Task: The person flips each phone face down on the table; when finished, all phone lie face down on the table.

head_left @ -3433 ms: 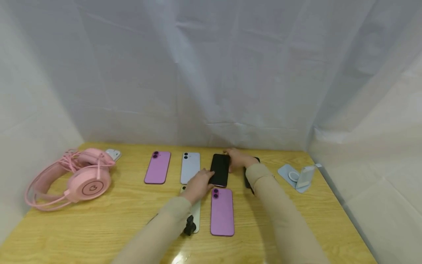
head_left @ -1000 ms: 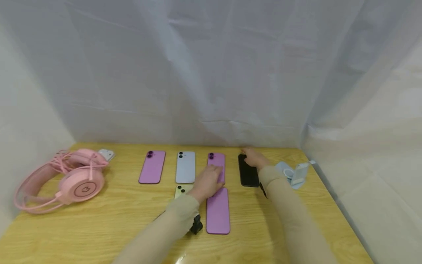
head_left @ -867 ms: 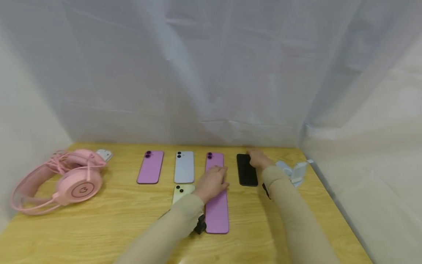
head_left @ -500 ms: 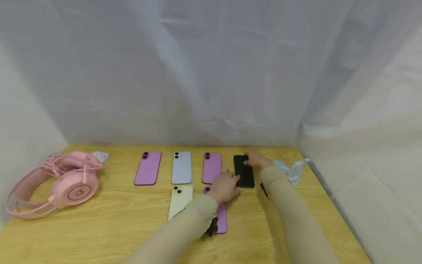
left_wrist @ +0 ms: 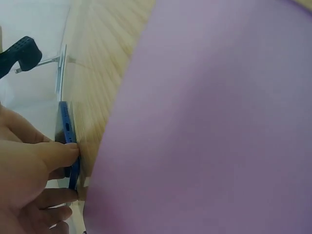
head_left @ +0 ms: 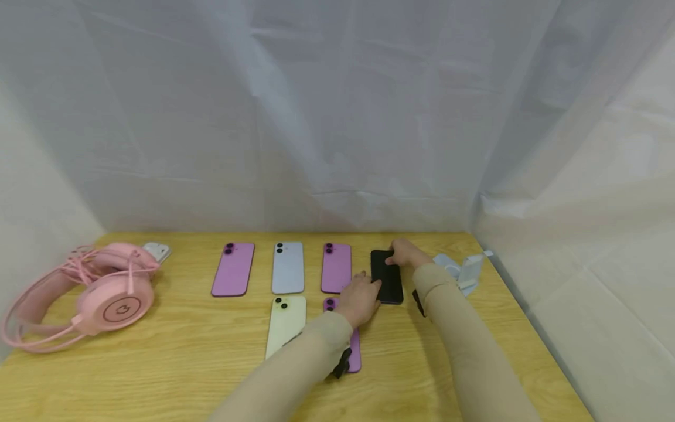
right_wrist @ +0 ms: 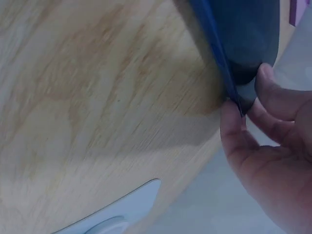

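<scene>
A smartphone (head_left: 389, 284) with a black screen and blue edge lies screen up at the right end of the back row of phones. My left hand (head_left: 360, 300) grips its near left corner; in the left wrist view the thumb (left_wrist: 63, 153) lies on the port edge. My right hand (head_left: 406, 253) pinches the far right corner, thumb on the glass, and the right wrist view has the blue edge (right_wrist: 217, 41) tilted up from the wood. Beneath my left wrist lies a purple phone (head_left: 355, 354), partly hidden; another purple phone (head_left: 337, 266) lies just left of the black-screened one.
Farther left are a pale blue phone (head_left: 287, 269), a third purple phone (head_left: 234, 271) and a cream phone (head_left: 286, 325), all back up. Pink headphones (head_left: 113, 299) and a white item (head_left: 157, 251) sit at the left. A pale blue folding charger (head_left: 466, 272) stands at right, near the table edge.
The third phone in the back row has gone from screen up to purple back up. Both hands have since moved right, and now hold the black-screened phone; the left arrived last.
</scene>
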`<state>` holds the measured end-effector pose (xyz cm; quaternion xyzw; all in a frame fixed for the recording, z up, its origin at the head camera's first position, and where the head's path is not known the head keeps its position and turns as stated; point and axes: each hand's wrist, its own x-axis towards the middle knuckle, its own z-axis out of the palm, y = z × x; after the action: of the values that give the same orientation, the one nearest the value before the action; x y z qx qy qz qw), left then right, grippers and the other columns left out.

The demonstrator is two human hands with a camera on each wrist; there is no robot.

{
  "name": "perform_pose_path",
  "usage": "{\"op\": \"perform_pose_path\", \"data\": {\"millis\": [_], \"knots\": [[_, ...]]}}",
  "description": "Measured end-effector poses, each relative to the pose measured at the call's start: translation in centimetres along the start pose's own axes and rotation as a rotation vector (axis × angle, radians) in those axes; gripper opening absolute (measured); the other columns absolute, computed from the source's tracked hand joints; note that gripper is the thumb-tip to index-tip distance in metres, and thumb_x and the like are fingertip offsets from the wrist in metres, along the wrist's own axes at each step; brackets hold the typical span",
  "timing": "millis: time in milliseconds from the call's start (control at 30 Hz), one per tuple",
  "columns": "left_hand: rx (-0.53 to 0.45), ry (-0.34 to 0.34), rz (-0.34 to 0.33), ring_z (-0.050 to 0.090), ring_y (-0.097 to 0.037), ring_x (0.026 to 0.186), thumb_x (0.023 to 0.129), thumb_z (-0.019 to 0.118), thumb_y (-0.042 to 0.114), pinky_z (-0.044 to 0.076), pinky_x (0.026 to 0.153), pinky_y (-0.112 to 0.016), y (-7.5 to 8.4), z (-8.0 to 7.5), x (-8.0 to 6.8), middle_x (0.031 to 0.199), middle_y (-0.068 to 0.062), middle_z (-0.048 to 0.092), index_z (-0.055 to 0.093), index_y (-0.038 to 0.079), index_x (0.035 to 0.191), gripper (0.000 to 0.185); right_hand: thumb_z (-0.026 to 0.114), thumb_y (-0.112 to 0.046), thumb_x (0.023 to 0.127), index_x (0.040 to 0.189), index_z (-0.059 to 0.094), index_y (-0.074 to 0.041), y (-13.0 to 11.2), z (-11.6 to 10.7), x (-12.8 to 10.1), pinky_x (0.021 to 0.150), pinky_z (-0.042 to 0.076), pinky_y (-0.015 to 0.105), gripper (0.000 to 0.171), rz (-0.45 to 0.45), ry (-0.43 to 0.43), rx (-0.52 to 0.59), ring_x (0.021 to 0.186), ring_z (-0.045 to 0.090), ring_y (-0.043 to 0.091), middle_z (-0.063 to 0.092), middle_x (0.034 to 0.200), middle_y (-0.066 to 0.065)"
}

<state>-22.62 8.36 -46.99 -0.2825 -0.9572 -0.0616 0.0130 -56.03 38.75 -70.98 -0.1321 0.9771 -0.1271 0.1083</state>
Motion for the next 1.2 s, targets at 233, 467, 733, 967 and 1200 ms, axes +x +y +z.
{"op": "perform_pose_path", "data": {"millis": [233,467,733,967,1200], "knots": [[0.005,-0.016,0.007,0.042,-0.028,0.131,0.094,0.061,0.034,0.033,0.111,-0.036,0.0,0.2,0.0,0.137,-0.011,0.052,0.048,0.013,0.141,0.054,0.062,-0.022,0.09,0.099,0.062,0.006,-19.6,-14.2,-16.5,0.066,0.048,0.036,0.029,0.115,-0.04,0.096,0.075,0.055,0.026,0.06,0.085,0.014],[-0.057,0.007,0.012,0.043,-0.029,0.13,0.096,0.058,0.032,0.032,0.111,-0.036,-0.1,0.2,0.2,0.135,-0.013,0.054,0.044,0.007,0.142,0.055,0.058,-0.009,0.089,0.097,0.058,0.007,-27.2,-18.7,-21.3,0.066,0.049,0.035,0.018,0.126,0.05,0.069,0.077,0.056,0.026,0.06,0.088,0.016],[-0.153,0.123,-0.04,0.048,-0.029,0.124,0.088,0.07,0.026,0.039,0.107,-0.038,-0.4,0.1,0.5,0.135,-0.016,0.051,0.038,0.002,0.142,0.067,0.06,-0.012,0.089,0.104,0.063,0.008,-29.4,-18.4,-20.2,0.082,0.053,0.041,0.025,0.092,0.124,-0.065,0.095,0.061,0.034,0.065,0.101,0.019],[-0.27,0.2,-0.066,0.049,-0.028,0.123,0.081,0.078,0.024,0.042,0.104,-0.036,-1.3,-0.2,0.5,0.136,-0.017,0.05,0.034,-0.002,0.144,0.081,0.049,-0.023,0.1,0.101,0.065,0.004,-30.1,-18.1,-20.2,0.069,0.051,0.033,0.032,0.066,0.069,0.161,0.069,0.058,0.022,0.062,0.079,0.011],[-0.237,0.173,-0.077,0.048,-0.026,0.125,0.081,0.077,0.035,0.038,0.107,-0.035,-1.9,-0.4,0.3,0.133,-0.014,0.053,0.044,-0.001,0.138,0.075,0.043,-0.015,0.102,0.132,0.043,0.012,-28.5,-17.6,-20.6,0.084,0.053,0.047,0.04,-0.056,-0.085,0.572,0.087,0.06,0.027,0.055,0.108,0.025]]}}
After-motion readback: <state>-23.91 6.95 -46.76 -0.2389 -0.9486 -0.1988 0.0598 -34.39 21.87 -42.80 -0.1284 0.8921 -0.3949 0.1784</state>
